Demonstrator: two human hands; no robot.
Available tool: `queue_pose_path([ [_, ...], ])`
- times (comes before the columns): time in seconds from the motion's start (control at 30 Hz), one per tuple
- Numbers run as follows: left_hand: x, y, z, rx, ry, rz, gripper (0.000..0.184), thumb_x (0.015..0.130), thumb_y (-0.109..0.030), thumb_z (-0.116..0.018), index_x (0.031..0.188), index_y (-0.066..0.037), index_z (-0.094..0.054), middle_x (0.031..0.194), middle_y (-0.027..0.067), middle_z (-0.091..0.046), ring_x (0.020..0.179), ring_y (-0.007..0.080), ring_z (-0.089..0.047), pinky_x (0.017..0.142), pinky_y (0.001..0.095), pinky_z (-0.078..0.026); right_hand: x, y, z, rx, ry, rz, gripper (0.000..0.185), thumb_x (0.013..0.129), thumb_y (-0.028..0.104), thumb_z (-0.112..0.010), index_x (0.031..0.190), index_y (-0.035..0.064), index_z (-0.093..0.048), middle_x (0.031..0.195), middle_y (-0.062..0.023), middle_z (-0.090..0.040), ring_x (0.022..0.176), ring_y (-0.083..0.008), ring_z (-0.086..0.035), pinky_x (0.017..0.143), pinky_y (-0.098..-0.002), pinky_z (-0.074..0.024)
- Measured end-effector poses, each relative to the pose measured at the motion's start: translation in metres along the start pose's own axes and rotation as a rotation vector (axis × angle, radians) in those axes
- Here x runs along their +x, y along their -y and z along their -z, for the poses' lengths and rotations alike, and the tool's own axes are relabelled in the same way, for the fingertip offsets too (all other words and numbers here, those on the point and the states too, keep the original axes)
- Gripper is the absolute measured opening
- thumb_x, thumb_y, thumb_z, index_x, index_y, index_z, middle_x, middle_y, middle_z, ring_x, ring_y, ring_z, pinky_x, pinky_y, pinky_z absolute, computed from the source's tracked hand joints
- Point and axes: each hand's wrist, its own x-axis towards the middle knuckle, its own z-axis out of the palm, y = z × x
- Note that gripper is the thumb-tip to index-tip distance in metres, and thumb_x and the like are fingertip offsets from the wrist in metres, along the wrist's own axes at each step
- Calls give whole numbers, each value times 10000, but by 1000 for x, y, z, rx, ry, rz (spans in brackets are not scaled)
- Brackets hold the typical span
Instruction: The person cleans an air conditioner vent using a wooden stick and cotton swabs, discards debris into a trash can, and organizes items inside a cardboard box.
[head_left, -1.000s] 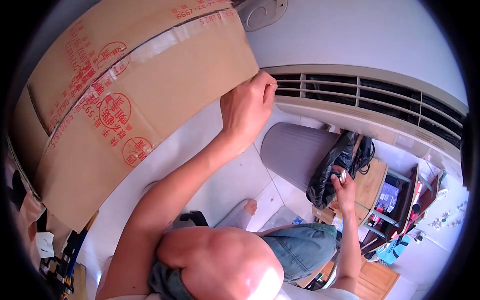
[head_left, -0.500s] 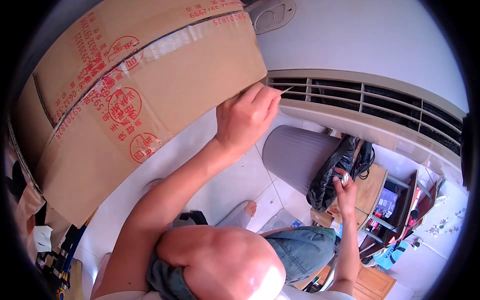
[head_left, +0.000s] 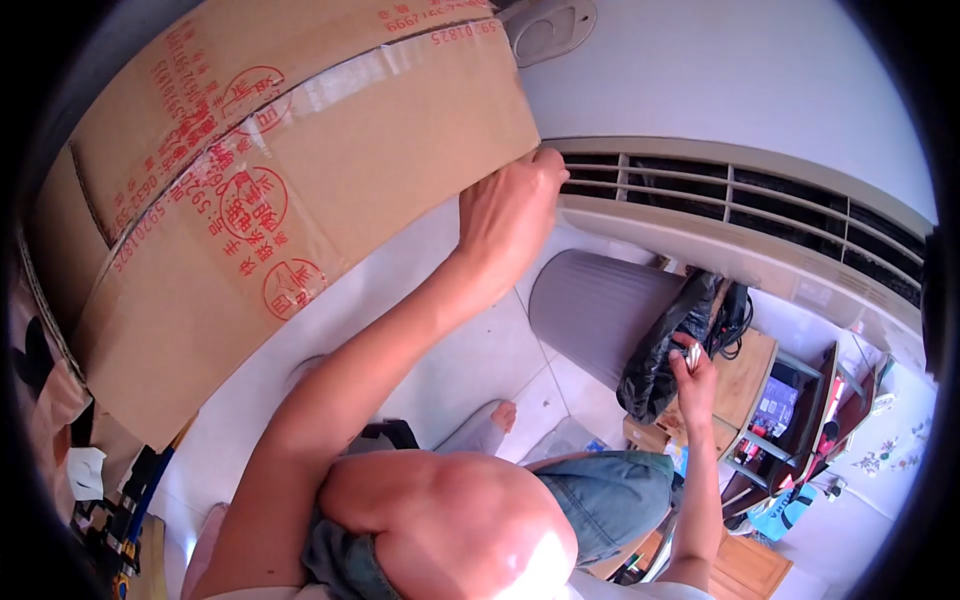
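Observation:
My left hand [head_left: 512, 208] is closed at the left end of a beige slatted vent [head_left: 730, 190], its fingertips by the slats. What it pinches, if anything, is hidden. Just beside it hangs the lower right corner of a large cardboard box [head_left: 400, 140] with red print and clear tape. My right hand [head_left: 694, 380] grips a small bundle of thin white pieces [head_left: 694, 356] between thumb and fingers. It is beside the black bag [head_left: 655, 365] that lines the mouth of a grey bin [head_left: 590, 305].
Below are my bare knee [head_left: 450, 510], green-blue shorts [head_left: 615, 505] and a foot [head_left: 505, 415] on the pale tiled floor [head_left: 430, 350]. A wooden-topped cabinet [head_left: 745, 375] and cluttered shelves [head_left: 780, 410] stand at the right. Tools [head_left: 130, 510] lie at the lower left.
Half a second ago a thin pointed stick showed in my left fingers; it is now out of sight. That hand has shifted slightly up and right, against the vent. My right hand has hardly moved.

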Motion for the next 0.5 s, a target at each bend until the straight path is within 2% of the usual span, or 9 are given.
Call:
queue_pose_path([
  [0.07,-1,-1,0,-81,-9,68,89,831,-93,-593,789,-24,-629,657,90,-623,627,273,-601,598,394,-454,-1,0,0,-7,1,-23,227,875,180,-603,1072,70,-623,611,19,-446,600,-79,-401,564,-243,-366],
  [0.23,-5,-6,6,-274,-66,160,73,843,-80,-589,814,-29,-632,620,51,-621,534,184,-574,540,319,-439,-2,-6,-1,0,-16,22,232,884,203,-600,1067,64,-623,607,24,-437,600,-79,-395,562,-245,-356],
  [0.5,-16,-2,14,-306,-150,27,21,840,-41,-610,827,-26,-619,640,55,-632,521,151,-575,508,288,-433,-2,0,1,-3,-16,18,241,886,217,-598,1067,62,-623,594,26,-415,586,-84,-377,539,-255,-331],
])
